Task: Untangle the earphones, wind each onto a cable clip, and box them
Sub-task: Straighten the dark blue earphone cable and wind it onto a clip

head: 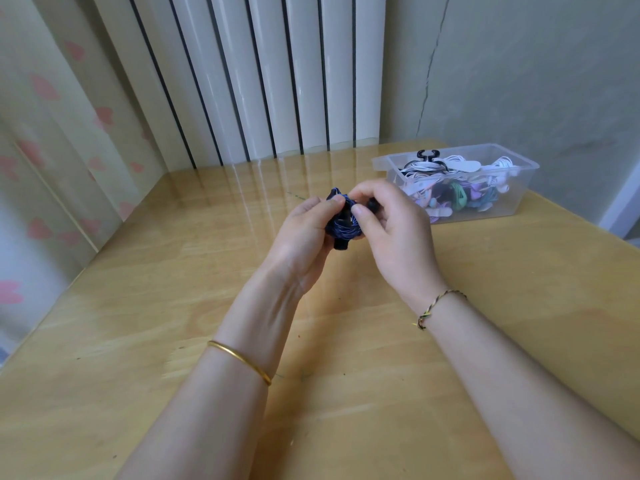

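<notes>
Dark blue earphones (341,221), wound into a tight bundle, are up off the table between both my hands. A black tip of the cable clip (341,244) pokes out underneath. My left hand (304,237) pinches the bundle, thumb on top. My right hand (391,233) pinches the near side, a black earbud (372,204) tucked against its fingers. I reckon this is the last turns being tidied, so best to hold the coil firm with the left and seat the loose end without slack. The clear box (512,199), with wound sets inside, sits ahead to my right on the wooden table (173,306).
</notes>
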The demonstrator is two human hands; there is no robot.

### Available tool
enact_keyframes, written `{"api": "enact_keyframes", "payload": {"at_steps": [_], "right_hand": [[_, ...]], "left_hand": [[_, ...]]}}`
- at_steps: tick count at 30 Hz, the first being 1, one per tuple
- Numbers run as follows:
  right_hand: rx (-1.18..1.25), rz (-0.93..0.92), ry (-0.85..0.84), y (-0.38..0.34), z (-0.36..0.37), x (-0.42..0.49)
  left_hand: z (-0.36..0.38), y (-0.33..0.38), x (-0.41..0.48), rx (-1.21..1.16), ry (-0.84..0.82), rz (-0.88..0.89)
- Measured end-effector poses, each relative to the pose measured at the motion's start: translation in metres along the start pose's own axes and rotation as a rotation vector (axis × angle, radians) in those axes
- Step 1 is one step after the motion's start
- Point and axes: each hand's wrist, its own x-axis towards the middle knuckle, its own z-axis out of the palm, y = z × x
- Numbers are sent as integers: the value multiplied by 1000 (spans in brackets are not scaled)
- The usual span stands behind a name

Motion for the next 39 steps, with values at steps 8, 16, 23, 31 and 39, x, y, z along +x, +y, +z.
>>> {"api": "enact_keyframes", "payload": {"at_steps": [8,16,23,31,39], "right_hand": [[-373,-147,11,2,-5,0],[-537,-339,180,2,-11,1],[-674,-415,276,4,-8,0],[-515,-164,246,3,-4,-3],[71,306,108,5,-4,3]], "left_hand": [[1,2,-3,161,13,-14],[9,0,-7,179,-33,60],[7,0,-6,266,-39,63],[5,2,-5,358,-39,92],[2,7,-9,562,-51,169]]}}
